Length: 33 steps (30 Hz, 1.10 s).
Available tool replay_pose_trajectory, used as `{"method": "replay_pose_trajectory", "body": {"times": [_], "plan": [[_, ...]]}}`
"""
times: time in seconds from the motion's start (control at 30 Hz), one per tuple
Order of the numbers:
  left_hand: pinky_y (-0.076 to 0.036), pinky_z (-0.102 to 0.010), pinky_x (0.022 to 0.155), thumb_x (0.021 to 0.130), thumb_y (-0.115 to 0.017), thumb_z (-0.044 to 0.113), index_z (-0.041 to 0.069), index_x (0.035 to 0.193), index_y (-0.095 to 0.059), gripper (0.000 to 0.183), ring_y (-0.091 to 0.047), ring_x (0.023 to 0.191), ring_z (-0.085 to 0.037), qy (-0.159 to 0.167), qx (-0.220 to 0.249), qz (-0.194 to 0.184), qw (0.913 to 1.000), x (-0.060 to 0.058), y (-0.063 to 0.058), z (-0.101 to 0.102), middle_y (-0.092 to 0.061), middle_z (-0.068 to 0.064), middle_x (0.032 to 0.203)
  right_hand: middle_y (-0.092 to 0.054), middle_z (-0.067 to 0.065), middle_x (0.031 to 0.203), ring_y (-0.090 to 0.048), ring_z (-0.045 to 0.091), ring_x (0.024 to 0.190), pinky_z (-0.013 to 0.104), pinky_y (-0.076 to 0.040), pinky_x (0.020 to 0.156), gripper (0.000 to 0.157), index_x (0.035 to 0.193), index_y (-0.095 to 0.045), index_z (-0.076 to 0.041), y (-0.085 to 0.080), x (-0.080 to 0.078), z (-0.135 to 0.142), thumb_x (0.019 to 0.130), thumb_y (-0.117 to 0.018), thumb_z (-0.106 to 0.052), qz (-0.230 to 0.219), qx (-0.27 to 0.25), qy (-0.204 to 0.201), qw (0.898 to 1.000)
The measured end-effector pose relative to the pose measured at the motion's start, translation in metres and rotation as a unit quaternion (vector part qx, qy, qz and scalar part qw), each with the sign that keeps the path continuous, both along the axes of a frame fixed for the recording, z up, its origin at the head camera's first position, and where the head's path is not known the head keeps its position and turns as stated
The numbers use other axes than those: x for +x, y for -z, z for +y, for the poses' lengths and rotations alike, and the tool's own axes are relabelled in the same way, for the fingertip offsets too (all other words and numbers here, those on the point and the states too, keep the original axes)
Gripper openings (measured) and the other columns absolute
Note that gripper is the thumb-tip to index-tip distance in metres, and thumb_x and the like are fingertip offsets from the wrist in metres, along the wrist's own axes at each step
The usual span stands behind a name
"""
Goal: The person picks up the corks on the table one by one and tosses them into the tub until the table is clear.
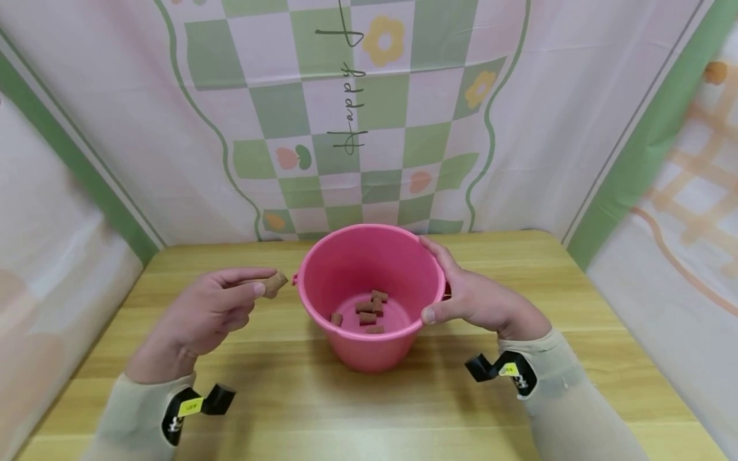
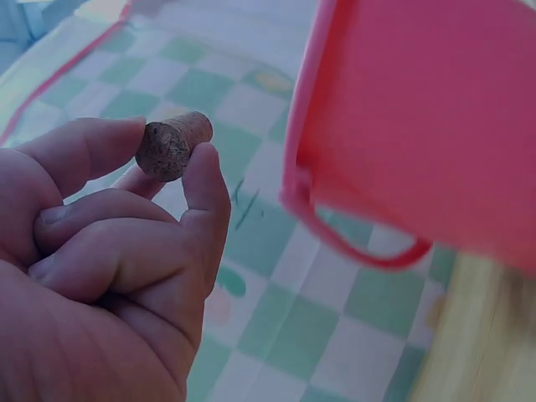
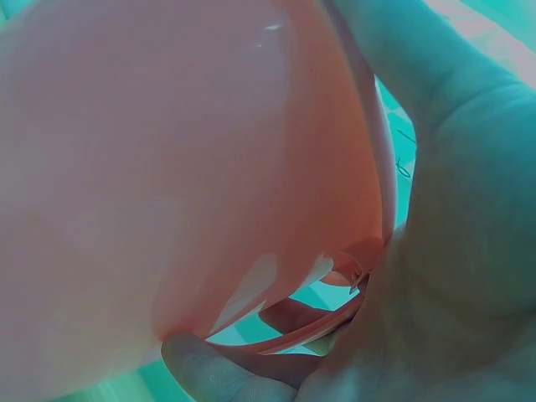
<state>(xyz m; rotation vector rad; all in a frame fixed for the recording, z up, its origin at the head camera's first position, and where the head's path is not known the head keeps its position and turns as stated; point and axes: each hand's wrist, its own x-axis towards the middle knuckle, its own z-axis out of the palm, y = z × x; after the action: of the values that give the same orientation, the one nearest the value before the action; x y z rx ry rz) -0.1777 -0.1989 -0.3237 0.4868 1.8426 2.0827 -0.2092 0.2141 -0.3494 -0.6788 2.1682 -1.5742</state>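
Between thumb and fingertips my left hand [image 1: 202,314] pinches a brown cork [image 1: 275,284], held just left of the bucket's rim. The left wrist view shows one round end of the cork [image 2: 163,152] and its speckled surface. A pink plastic bucket [image 1: 369,353] stands on the table, with several corks [image 1: 367,318] lying on its bottom. My right hand [image 1: 478,298] grips the bucket's right rim, its thumb over the near side. In the right wrist view, fingers curl under the bucket wall [image 3: 209,167] beside the handle [image 3: 293,339].
The wooden table [image 1: 277,410] spreads around the bucket. Behind it hangs a curtain [image 1: 328,109] with green checks and flowers, and more cloth hangs at both sides. A small handle lug [image 1: 295,280] juts from the bucket's left rim. Black camera mounts sit on both sleeves.
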Motion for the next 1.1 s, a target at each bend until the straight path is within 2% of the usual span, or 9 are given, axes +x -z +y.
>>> {"method": "replay_pose_trajectory", "body": {"times": [0.17,0.4,0.63,0.77,0.93,1.03,1.1], "plan": [[-0.021,-0.022,0.046,0.101,-0.057,0.006,0.009,0.121,-0.072,0.025,-0.027,0.048,-0.008,0.017,-0.008,-0.009,0.9998,0.000,-0.005,0.017,-0.063,0.001,0.085,-0.035,0.011,0.152,-0.045,0.038,0.130,0.051,-0.045,0.098,0.117,0.158,-0.003,-0.035,0.000,0.000,0.000,0.077,-0.087,-0.024,0.001,-0.003,0.000,1.000],[-0.027,-0.021,0.048,0.100,-0.062,0.010,0.000,0.127,-0.067,0.030,-0.032,0.050,-0.010,0.014,-0.033,-0.029,0.9989,-0.001,-0.010,0.035,-0.058,-0.002,0.080,-0.036,0.012,0.151,-0.046,0.038,0.130,0.052,-0.045,0.099,0.117,0.158,-0.002,-0.036,0.001,-0.001,0.000,0.078,-0.086,-0.026,0.004,0.002,-0.001,1.000],[-0.027,-0.019,0.047,0.099,-0.063,0.012,-0.002,0.129,-0.065,0.032,-0.031,0.050,-0.010,0.022,-0.053,-0.036,0.9977,-0.004,-0.011,0.046,-0.068,-0.007,0.098,-0.035,0.012,0.152,-0.046,0.038,0.129,0.048,-0.046,0.097,0.118,0.158,-0.002,-0.036,0.000,-0.001,0.000,0.077,-0.087,-0.025,-0.001,-0.001,-0.003,1.000],[-0.028,-0.019,0.046,0.098,-0.065,0.011,-0.001,0.128,-0.066,0.032,-0.032,0.049,-0.011,0.012,-0.064,-0.045,0.9969,-0.005,-0.011,0.050,-0.068,-0.009,0.101,-0.036,0.012,0.152,-0.046,0.038,0.129,0.048,-0.047,0.097,0.118,0.158,-0.002,-0.036,0.000,-0.001,0.000,0.077,-0.087,-0.025,0.000,0.000,-0.004,1.000],[-0.028,-0.021,0.048,0.096,-0.069,0.021,0.008,0.126,-0.070,0.033,-0.031,0.050,-0.013,-0.013,-0.115,-0.034,0.9928,-0.007,-0.011,0.053,-0.069,-0.012,0.102,-0.036,0.013,0.151,-0.046,0.039,0.129,0.050,-0.046,0.098,0.118,0.158,-0.002,-0.035,-0.001,0.000,0.000,0.077,-0.087,-0.025,0.000,0.000,-0.002,1.000],[-0.028,-0.022,0.048,0.092,-0.073,0.031,0.016,0.122,-0.074,0.033,-0.030,0.051,-0.015,-0.031,-0.152,-0.024,0.9876,-0.007,-0.012,0.055,-0.067,-0.009,0.093,-0.035,0.013,0.152,-0.045,0.039,0.129,0.053,-0.044,0.099,0.118,0.158,-0.002,-0.035,-0.001,0.000,0.000,0.077,-0.087,-0.024,-0.002,-0.002,-0.001,1.000],[-0.028,-0.023,0.048,0.089,-0.076,0.037,0.022,0.118,-0.075,0.033,-0.030,0.051,-0.016,-0.045,-0.174,-0.017,0.9836,-0.007,-0.012,0.058,-0.059,-0.008,0.080,-0.035,0.013,0.152,-0.045,0.039,0.130,0.054,-0.044,0.100,0.118,0.159,-0.002,-0.035,-0.001,0.000,0.000,0.077,-0.087,-0.024,-0.001,-0.003,-0.001,1.000]]}}
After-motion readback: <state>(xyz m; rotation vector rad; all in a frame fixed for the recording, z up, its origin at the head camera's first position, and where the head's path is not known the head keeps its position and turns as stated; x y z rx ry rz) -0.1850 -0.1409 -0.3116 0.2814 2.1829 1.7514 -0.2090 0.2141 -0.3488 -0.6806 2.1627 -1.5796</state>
